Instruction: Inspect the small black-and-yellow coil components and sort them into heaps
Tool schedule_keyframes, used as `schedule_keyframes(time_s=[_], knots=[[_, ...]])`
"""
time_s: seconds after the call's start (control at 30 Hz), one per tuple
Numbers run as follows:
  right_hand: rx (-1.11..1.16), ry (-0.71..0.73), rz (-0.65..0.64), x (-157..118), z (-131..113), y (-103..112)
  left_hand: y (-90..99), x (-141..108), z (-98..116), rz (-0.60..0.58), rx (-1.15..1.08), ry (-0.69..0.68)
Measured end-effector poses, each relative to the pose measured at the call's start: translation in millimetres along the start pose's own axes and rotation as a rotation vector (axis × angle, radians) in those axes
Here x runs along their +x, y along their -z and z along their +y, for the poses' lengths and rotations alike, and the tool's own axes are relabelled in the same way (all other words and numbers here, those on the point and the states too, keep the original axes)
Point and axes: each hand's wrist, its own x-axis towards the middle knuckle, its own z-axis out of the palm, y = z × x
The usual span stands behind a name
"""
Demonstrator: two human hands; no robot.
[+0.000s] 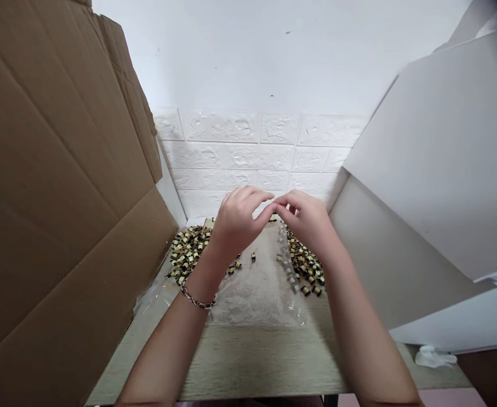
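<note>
Head view: bare left hand [236,223] and right hand [305,221] close narrowly, fingertips almost meeting above a clear crinkled plastic bag [252,282]; any held piece cannot be made out; small black-and-yellow wound components [187,251] lie heaped either side on the pale wooden bench [257,362]

Bare forearms [168,350], a silver chain bracelet [196,298] circling the left wrist [200,277].

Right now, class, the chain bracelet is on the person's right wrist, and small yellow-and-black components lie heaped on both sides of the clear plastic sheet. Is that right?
Not quite: the chain bracelet is on the left wrist, not the right, as the head view shows. The small yellow-and-black components do lie heaped on both sides of the clear plastic sheet.
</note>
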Motion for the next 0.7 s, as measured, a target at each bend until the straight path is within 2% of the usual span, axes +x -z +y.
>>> schedule_keyframes(time_s=[0.17,0.33,0.43,0.6,0.7], knots=[[-0.117,0.048,-0.101,1.0,-0.5,-3.9,-0.7,-0.7,-1.7,-0.085,0.009,0.000],[-0.157,0.054,-0.104,1.8,0.7,-6.5,-0.8,-0.3,-1.7,-0.127,0.068,0.004],[-0.119,0.020,-0.057,0.9,-1.0,-5.7,-2.0,-0.6,-2.2,-0.073,0.078,0.013],[0.009,-0.093,0.055,-1.4,-4.5,-1.5,-1.8,-0.1,-2.5,0.105,0.049,0.050],[0.095,-0.198,0.050,-2.4,-5.0,0.3,0.1,0.8,-1.6,0.183,0.060,0.077]])
